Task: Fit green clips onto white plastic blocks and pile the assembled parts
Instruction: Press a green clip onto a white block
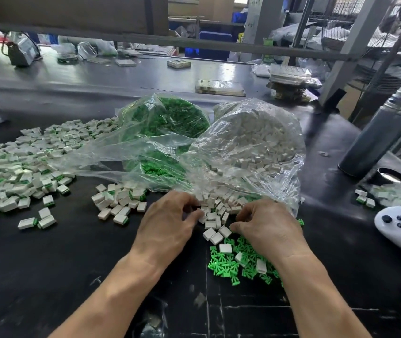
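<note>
from the head view we take the bag of white blocks [250, 142] as landmark: our left hand [170, 223] and right hand [265, 228], fingers curled, pick among loose blocks [215, 215] at its mouth; what they grip we cannot tell. green clips [231, 264] lie nearer us; a large assembled pile [24, 164] lies far left, both bags remain full.

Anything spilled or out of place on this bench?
Nothing looks damaged. Loose white blocks spill from the mouth of their bag between both hands and mix into the green clips lying on the table; a few blocks sit on top of the clips. Likely just working stock.
</note>
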Tool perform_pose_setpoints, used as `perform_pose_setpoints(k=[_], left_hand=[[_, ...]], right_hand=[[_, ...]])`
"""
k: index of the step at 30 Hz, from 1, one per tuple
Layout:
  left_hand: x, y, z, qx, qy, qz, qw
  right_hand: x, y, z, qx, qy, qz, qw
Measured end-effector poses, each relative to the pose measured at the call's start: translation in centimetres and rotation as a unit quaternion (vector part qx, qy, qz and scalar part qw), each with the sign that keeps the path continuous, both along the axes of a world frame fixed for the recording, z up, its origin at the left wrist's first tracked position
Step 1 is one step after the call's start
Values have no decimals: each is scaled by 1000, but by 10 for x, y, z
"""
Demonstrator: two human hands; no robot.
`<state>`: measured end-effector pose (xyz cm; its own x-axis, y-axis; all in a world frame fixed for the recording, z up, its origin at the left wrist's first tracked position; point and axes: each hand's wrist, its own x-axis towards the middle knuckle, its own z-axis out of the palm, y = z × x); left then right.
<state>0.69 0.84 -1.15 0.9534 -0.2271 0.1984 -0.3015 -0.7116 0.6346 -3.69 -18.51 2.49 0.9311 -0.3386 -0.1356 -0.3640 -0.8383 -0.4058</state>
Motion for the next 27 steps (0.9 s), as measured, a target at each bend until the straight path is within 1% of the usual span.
perform_pose_setpoints(k=[2,5,9,11,13,15,17,19,23,27], left_hand=[[0,-4,-3,10,12,-15,1000],[1,-7,-4,13,23,-15,1000],[1,-6,-3,-14,15,-10,1000],[1,-5,-3,-53,27,-2,998],[2,-5,-3,-110,42,-1,993],[3,-6,-2,-167,52,-8,985],[4,-7,-1,-218,60,-20,974],[2,-9,-2,-255,67,-32,964],[-1,-10,-1,-273,71,-42,958],[-3,-11,2,-279,64,-46,957]], right_hand=[[0,3,0,-20,0,9,1000],[-1,5,0,-9,-3,17,1000],[-1,5,-3,33,-30,26,999],[-1,5,-6,93,-75,15,993],[0,6,-8,183,-140,0,973],[1,10,-9,281,-186,-16,941],[1,17,-9,381,-204,-34,901],[2,24,-10,448,-209,-48,868],[3,32,-11,520,-207,-61,826],[3,33,-12,549,-203,-69,808]])
